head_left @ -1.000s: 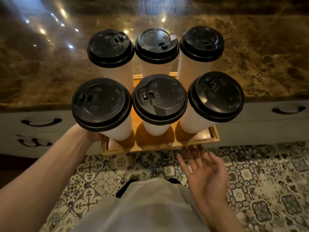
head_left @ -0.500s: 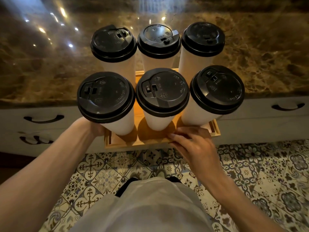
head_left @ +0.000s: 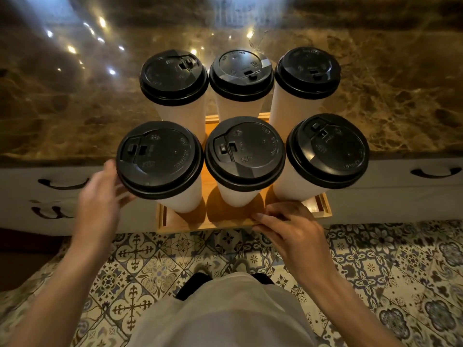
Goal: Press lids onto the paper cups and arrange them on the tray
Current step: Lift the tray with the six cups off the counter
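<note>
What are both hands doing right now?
Left hand: open, fingers beside the front-left cup.
Right hand: closed on the wooden tray front edge.

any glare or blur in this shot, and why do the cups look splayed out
Head view: bright spots glare on the marble counter; the left hand is slightly motion-blurred; wide-angle distortion fans the cups outward; they cast shadows on the tray.
</note>
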### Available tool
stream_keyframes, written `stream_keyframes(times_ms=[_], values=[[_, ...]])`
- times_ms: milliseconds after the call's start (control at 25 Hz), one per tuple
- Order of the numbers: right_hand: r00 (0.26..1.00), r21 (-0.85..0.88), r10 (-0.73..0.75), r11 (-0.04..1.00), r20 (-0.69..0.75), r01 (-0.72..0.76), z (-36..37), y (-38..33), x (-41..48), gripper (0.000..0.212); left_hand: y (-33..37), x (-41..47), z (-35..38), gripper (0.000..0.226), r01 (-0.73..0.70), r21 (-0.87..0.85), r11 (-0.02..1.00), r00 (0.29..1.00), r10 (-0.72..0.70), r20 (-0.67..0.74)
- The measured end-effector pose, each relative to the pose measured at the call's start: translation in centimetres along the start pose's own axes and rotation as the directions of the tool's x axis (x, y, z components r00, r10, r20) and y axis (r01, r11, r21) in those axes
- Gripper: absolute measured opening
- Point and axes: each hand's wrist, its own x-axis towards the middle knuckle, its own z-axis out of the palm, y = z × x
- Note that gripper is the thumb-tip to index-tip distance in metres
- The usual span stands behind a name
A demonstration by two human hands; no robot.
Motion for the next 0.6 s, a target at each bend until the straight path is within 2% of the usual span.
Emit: stream_keyframes(times_ms=[40, 80, 120, 160, 200, 240, 280, 360, 440, 600], values=[[1.0, 0.018, 0.009, 1.0, 0.005, -0.009, -0.1, -0.1, 0.1, 0.025, -0.3, -1.3, -0.2, 0.022, -0.113, 0.025, 0.993, 0.993, 0.112, 0.039], [1.0, 0.026, 0.014, 1.0, 0.001, -0.014, 0.0, 0.0, -0.1, 0.025, -0.9, -1.1, 0.0, 0.018, -0.036, -0.041, 0.999, 0.999, 0.038, 0.036], [1.0, 0.011, 0.014, 1.0, 0.004, -0.014, 0.1, -0.1, -0.1, 0.026, -0.6, -1.7, 0.5, 0.011, -0.054, 0.039, 0.998, 0.998, 0.053, 0.019], [1.0, 0.004, 0.021, 1.0, -0.008, -0.021, 0.3, -0.1, -0.2, 0.026, -0.6, -3.5, 0.9, 0.014, -0.221, 0.145, 0.964, 0.975, 0.22, 0.021], [1.0, -0.001, 0.03, 1.0, -0.006, -0.03, 0.3, -0.1, -0.1, 0.027, -0.2, -4.8, 2.1, 0.018, -0.385, 0.176, 0.906, 0.923, 0.383, 0.047], [0.999, -0.006, 0.035, 0.999, -0.011, -0.035, 0.5, -0.1, -0.2, 0.028, 1.0, -5.3, 3.7, 0.019, -0.507, 0.154, 0.848, 0.862, 0.499, 0.091], [0.999, 0.002, 0.041, 0.999, -0.009, -0.041, 0.6, -0.2, -0.2, 0.029, 2.5, -5.0, 5.3, 0.024, -0.56, 0.132, 0.818, 0.827, 0.542, 0.147], [0.999, 0.028, 0.052, 0.998, -0.01, -0.051, 0.7, -0.1, -0.5, 0.03, 3.2, -4.2, 7.5, 0.033, -0.558, 0.141, 0.818, 0.816, 0.51, 0.273], [0.998, 0.033, 0.05, 0.998, -0.037, -0.049, 0.8, 0.0, -0.6, 0.027, 3.0, -3.0, 8.5, 0.036, -0.545, 0.246, 0.801, 0.819, 0.448, 0.358], [0.996, 0.048, 0.044, 0.998, -0.076, -0.041, 1.1, -0.1, -0.5, 0.019, 1.5, -2.2, 9.7, 0.036, -0.523, 0.325, 0.788, 0.843, 0.421, 0.335]])
